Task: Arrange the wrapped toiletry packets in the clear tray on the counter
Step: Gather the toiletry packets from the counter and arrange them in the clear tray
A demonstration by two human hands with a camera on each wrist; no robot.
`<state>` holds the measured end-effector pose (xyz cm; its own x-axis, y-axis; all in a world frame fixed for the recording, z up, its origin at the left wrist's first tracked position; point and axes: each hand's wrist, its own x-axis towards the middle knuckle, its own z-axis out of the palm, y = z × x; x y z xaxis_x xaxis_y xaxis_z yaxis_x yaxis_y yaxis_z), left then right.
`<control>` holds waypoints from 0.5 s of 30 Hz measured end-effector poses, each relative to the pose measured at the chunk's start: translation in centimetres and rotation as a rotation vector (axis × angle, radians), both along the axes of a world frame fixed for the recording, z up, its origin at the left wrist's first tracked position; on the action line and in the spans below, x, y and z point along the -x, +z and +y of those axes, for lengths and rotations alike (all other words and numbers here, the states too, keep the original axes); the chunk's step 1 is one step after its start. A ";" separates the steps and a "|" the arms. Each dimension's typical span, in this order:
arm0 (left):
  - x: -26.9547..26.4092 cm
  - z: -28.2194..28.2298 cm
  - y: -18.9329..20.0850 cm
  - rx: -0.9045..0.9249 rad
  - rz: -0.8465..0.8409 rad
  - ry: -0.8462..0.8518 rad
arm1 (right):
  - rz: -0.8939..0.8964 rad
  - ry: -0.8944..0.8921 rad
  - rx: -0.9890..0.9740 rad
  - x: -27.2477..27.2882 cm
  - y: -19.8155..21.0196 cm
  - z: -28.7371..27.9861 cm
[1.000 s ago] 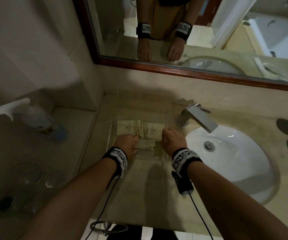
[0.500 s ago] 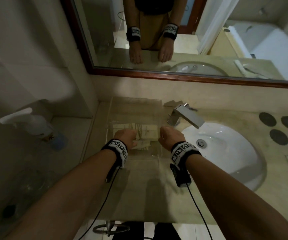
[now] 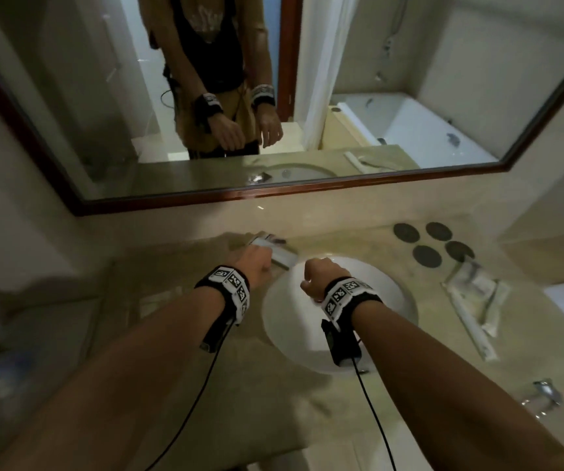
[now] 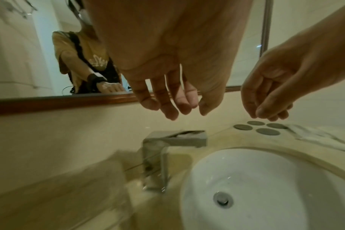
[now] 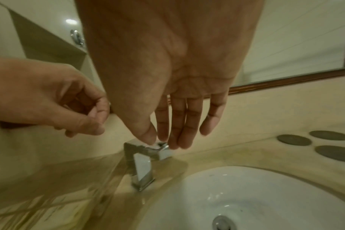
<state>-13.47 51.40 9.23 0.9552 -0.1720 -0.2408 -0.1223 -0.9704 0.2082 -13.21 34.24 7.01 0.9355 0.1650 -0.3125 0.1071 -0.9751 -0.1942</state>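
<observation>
Both hands hang empty above the white sink [image 3: 307, 338]. My left hand [image 3: 255, 263] is over the faucet [image 3: 275, 250], its fingers [image 4: 168, 111] relaxed and pointing down. My right hand [image 3: 318, 277] is over the basin, and its fingers [image 5: 184, 137] are straight with nothing in them. Several wrapped toiletry packets [image 3: 470, 294] lie in a loose pile on the counter right of the sink, also seen as packets [image 4: 325, 140] in the left wrist view. The clear tray [image 5: 49, 200] sits left of the faucet, blurred, with pale packets inside.
A chrome faucet [image 5: 142, 165] stands between tray and basin. Several dark round discs [image 3: 426, 243] lie behind the packets. A wood-framed mirror [image 3: 239, 195] runs along the back wall. A chrome fitting [image 3: 542, 396] sits at the counter's right front.
Both hands have come off the packets in the tray and moved right, over the sink. The view has swung right, bringing the packets beside the sink into sight.
</observation>
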 end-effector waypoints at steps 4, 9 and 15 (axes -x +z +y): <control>-0.2 -8.0 1.4 -0.001 -0.048 -0.101 | 0.003 -0.043 0.017 1.0 1.0 -8.3; 0.2 -19.1 3.4 0.016 -0.052 -0.202 | 0.049 -0.127 0.029 2.6 2.0 -19.7; 0.3 -30.5 3.6 -0.023 -0.038 -0.352 | 0.016 -0.263 0.030 5.0 2.3 -31.0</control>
